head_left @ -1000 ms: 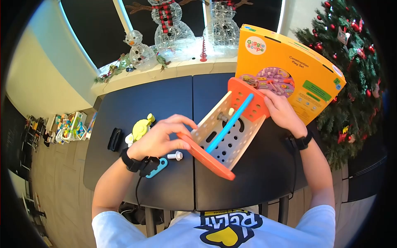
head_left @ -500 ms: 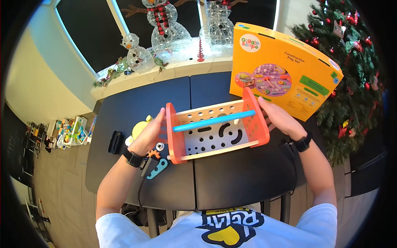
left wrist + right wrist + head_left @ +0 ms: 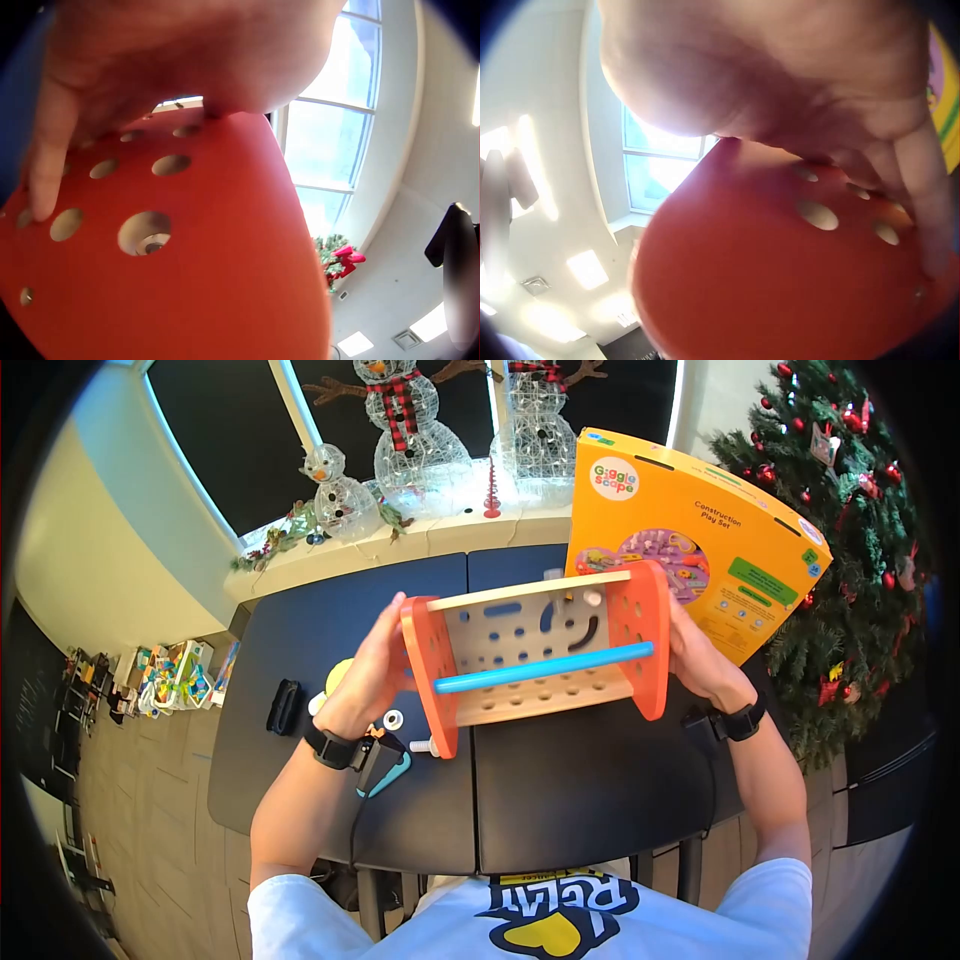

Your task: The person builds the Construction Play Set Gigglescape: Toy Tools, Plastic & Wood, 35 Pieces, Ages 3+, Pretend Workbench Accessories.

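Note:
A toy toolbox with perforated pale wooden sides, red end panels and a blue rod handle is tilted with its open top toward me. My left hand presses against the left red panel, its fingers stretched along the outer face in the left wrist view. Against the right red panel lies my right hand, fingers extended over the holes. A white peg shows in the toolbox's upper right part.
By my left wrist lie a white bolt, a white ring and a teal strip. A yellow piece and a black case are farther left. An orange play-set box stands at the back right.
The toolbox was slanted, then turned crosswise, and now tips its open top toward me. My left hand has gone from the near end to the left panel.

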Demonstrator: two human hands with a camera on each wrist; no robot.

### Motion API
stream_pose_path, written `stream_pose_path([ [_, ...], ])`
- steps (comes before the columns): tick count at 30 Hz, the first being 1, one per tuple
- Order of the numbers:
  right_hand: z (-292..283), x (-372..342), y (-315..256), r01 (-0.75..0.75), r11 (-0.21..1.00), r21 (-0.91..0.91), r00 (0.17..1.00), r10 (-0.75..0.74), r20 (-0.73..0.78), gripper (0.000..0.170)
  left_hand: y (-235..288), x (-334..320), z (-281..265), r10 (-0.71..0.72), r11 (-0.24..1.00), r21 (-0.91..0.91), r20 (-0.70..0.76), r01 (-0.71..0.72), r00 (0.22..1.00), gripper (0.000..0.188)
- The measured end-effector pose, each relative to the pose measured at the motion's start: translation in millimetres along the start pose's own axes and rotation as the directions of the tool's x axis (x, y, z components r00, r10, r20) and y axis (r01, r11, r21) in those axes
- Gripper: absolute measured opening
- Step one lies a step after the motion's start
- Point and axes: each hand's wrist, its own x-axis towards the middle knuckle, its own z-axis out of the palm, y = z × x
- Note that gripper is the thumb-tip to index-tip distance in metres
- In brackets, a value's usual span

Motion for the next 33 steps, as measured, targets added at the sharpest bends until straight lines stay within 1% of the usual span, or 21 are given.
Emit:
stream_pose_path([
  [1,-5,0,3,-0.005,0.995,0.104,0.999,0.002,0.036,0.078,6,-2,3,0.039,0.999,-0.027,0.029,-0.038,0.999,0.072],
  [3,-3,0,1,0.085,0.971,0.223,0.996,-0.083,-0.019,0.076,17,-12,13,0.103,0.991,-0.088,0.057,-0.098,0.993,0.075],
  [4,-1,1,1,0.132,0.951,0.280,0.991,-0.123,-0.050,0.074,17,-13,12,0.149,0.986,-0.084,0.104,-0.141,0.983,0.075],
  [5,-8,2,4,0.135,0.937,0.321,0.990,-0.141,-0.005,0.070,16,-12,9,0.194,0.980,-0.082,0.150,-0.183,0.969,0.075],
  [6,-9,2,6,0.144,0.930,0.338,0.988,-0.154,0.004,0.067,16,-11,6,0.238,0.971,-0.082,0.198,-0.226,0.951,0.075],
  [8,-10,2,9,0.160,0.914,0.372,0.984,-0.179,0.017,0.065,12,-11,-1,0.278,0.960,-0.070,0.252,-0.269,0.927,0.081],
  [9,-10,3,13,0.213,0.934,0.287,0.971,-0.234,0.041,0.069,10,-11,-3,0.297,0.955,-0.066,0.280,-0.291,0.913,0.086],
  [11,-5,4,24,0.316,0.941,0.118,0.939,-0.328,0.105,0.083,10,-16,-4,0.298,0.949,0.024,0.259,-0.314,0.919,0.096],
  [12,-3,5,29,0.306,0.945,0.114,0.943,-0.317,0.098,0.090,10,-17,-4,0.299,0.944,0.068,0.247,-0.324,0.922,0.103],
  [13,-2,7,34,0.297,0.949,0.111,0.947,-0.307,0.092,0.097,10,-17,-3,0.270,0.958,0.030,0.231,-0.284,0.935,0.111],
  [15,-1,15,41,0.299,0.952,0.073,0.946,-0.305,0.110,0.111,6,-17,-5,0.248,0.964,0.050,0.199,-0.262,0.948,0.109],
  [18,5,17,47,0.277,0.959,0.067,0.950,-0.284,0.130,0.115,0,-16,-15,0.234,0.964,0.090,0.167,-0.251,0.958,0.101],
  [21,8,20,64,0.273,0.962,0.025,0.957,-0.274,0.100,0.121,-13,-10,-30,0.243,0.960,0.099,0.154,-0.260,0.958,0.090],
  [22,9,20,69,0.252,0.968,-0.007,0.964,-0.251,0.090,0.121,-17,-12,-34,0.245,0.961,0.097,0.146,-0.260,0.958,0.086],
  [23,9,20,71,0.231,0.972,-0.039,0.970,-0.228,0.079,0.122,-18,-15,-37,0.216,0.963,0.127,0.150,-0.236,0.965,0.074],
  [25,11,20,73,0.185,0.976,-0.117,0.983,-0.182,0.037,0.123,-23,-19,-45,0.174,0.961,0.193,0.145,-0.200,0.974,0.068],
  [26,11,20,74,0.186,0.973,-0.133,0.982,-0.183,0.035,0.123,-25,-20,-48,0.155,0.956,0.226,0.145,-0.185,0.977,0.066],
  [27,11,19,75,0.187,0.970,-0.152,0.982,-0.185,0.032,0.123,-29,-21,-52,0.168,0.952,0.228,0.168,-0.204,0.971,0.060],
  [28,12,18,74,0.188,0.967,-0.173,0.982,-0.186,0.029,0.123,-29,-24,-54,0.156,0.949,0.248,0.173,-0.196,0.973,0.060],
  [30,14,15,71,0.181,0.972,-0.149,0.983,-0.180,0.023,0.121,-25,-29,-55,0.132,0.940,0.288,0.185,-0.182,0.974,0.059],
  [33,12,13,71,0.189,0.970,-0.156,0.982,-0.186,0.030,0.119,-19,-42,-50,0.094,0.899,0.410,0.166,-0.155,0.982,0.055],
])
